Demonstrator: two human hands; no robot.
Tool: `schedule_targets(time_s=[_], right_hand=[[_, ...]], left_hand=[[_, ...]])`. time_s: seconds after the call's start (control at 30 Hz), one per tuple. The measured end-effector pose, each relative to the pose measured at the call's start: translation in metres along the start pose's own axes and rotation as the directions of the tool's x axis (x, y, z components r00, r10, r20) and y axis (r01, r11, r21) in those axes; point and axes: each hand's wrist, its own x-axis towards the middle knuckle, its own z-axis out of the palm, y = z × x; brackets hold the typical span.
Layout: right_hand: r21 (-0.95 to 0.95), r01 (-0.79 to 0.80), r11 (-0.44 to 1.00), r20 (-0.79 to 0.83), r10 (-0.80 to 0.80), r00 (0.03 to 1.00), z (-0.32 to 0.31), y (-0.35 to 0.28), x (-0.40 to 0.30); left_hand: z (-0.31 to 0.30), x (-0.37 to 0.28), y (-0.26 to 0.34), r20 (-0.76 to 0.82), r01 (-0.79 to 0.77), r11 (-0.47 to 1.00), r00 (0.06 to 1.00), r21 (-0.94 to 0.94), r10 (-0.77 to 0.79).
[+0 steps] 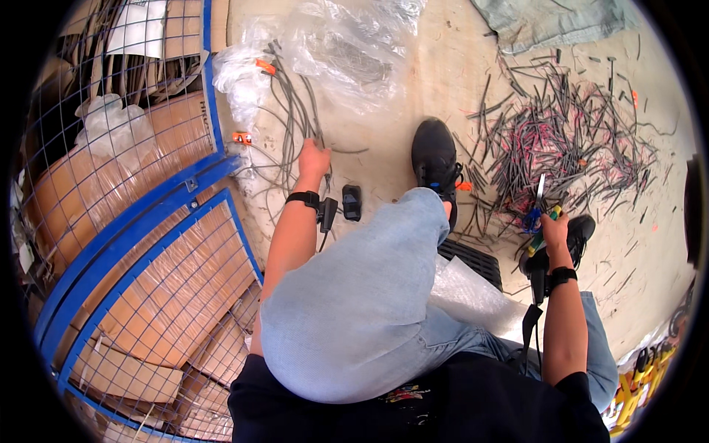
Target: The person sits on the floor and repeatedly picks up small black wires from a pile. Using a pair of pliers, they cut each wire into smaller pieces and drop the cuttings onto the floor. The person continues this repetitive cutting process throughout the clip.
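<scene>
On the left, my left hand reaches down among a bundle of long dark cables on the floor; its fingertips are hidden, so its grip is unclear. My right hand is closed around a green-and-yellow handled tool above my right shoe. Scissors with blue handles lie or hang just left of that hand, blades pointing up the picture; whether a finger holds them cannot be told. Ahead of the right hand, a large pile of short dark cable pieces with reddish strands covers the floor.
A blue wire-mesh cage with cardboard stands at left. Clear plastic sheeting and a grey-green sheet lie ahead. A small black object is beside my left wrist. Bubble wrap and a black slatted item lie under my legs.
</scene>
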Motion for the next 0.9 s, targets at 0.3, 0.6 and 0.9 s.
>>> schedule_targets(time_s=[0.3, 0.6, 0.9], right_hand=[[0.0, -0.013, 1.0, 0.03, 0.013, 0.999, -0.016, -0.005, 0.001], [0.303, -0.118, 0.946, 0.313, 0.018, 0.95, -0.077, -0.053, -0.062], [0.725, 0.131, 0.676, 0.234, -0.421, 0.876, -0.233, -0.119, -0.163]], left_hand=[[-0.004, 0.008, 0.02, 0.164, -0.101, 0.995, 0.982, 0.026, 0.096], [-0.108, 0.018, -0.102, -0.205, -0.142, 0.988, 0.971, -0.062, 0.127], [-0.417, -0.045, -0.035, -0.408, -0.413, 0.886, 0.861, -0.211, 0.304]])
